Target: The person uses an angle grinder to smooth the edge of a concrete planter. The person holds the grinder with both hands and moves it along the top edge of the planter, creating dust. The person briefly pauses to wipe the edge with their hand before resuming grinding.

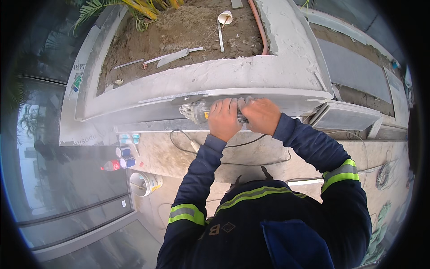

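Observation:
An angle grinder (194,112) with a grey body is held against the front edge of a grey planter ledge (148,78), its disc close to or on the edge strip. My left hand (222,118) is closed round the grinder's body, fingers over its top. Right beside it, my right hand (260,115) grips the rear part of the same tool, its fingers curled. The exact point where the disc meets the edge is too small to tell. A cable with a pale connector (195,146) loops on the floor below the grinder.
Soil (179,31) with a palm, white cup (225,17), offcuts and pink pipe (257,24) fills the planter. Another planter with grey panels (349,62) stands right. A bucket (145,184), cans (126,162) and bottle (109,166) sit lower left beside glazed panels (53,170). Coiled cable (383,175) lies right.

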`<state>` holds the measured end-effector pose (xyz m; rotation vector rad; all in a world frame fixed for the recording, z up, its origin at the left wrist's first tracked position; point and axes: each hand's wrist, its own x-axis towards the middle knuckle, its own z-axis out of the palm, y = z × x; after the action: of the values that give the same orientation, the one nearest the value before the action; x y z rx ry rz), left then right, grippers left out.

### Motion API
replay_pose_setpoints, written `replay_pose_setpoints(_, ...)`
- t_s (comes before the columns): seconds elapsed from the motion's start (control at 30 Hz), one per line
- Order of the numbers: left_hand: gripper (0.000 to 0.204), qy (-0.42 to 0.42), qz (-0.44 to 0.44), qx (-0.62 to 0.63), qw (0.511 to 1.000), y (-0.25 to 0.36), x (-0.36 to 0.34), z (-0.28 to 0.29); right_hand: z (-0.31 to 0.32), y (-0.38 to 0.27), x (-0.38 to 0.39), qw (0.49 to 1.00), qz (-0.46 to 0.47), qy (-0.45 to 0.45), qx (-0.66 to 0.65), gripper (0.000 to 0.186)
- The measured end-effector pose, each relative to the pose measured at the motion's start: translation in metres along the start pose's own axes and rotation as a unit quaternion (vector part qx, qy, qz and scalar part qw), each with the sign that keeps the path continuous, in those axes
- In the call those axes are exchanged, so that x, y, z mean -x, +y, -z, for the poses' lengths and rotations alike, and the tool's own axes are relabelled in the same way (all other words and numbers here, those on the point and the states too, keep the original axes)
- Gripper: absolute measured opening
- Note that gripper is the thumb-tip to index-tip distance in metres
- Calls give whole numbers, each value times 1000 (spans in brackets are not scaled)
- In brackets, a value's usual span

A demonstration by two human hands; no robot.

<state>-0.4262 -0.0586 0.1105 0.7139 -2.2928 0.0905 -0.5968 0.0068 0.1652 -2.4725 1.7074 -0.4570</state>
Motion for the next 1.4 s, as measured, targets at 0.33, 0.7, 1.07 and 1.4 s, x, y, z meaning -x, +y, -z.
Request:
replay_pose_setpoints(0.33,39,8,-17,16,1000,41,-9,8,39,-9,38,999,-35,-16,14,39)
replay_pose_setpoints(0.7,42,-9,2,1,1000,3,-1,-2,1,3,1,1000,-4,-14,-2,35)
replay_pose_setpoints(1.07,39,0,-17,20,1000,46,-12,9,40,-4,40,999,-34,-15,17,40)
replay_pose_setpoints(1.4,37,-24,4,6,1000,7,-2,-1,0,5,3,1000,-14,-9,9,43)
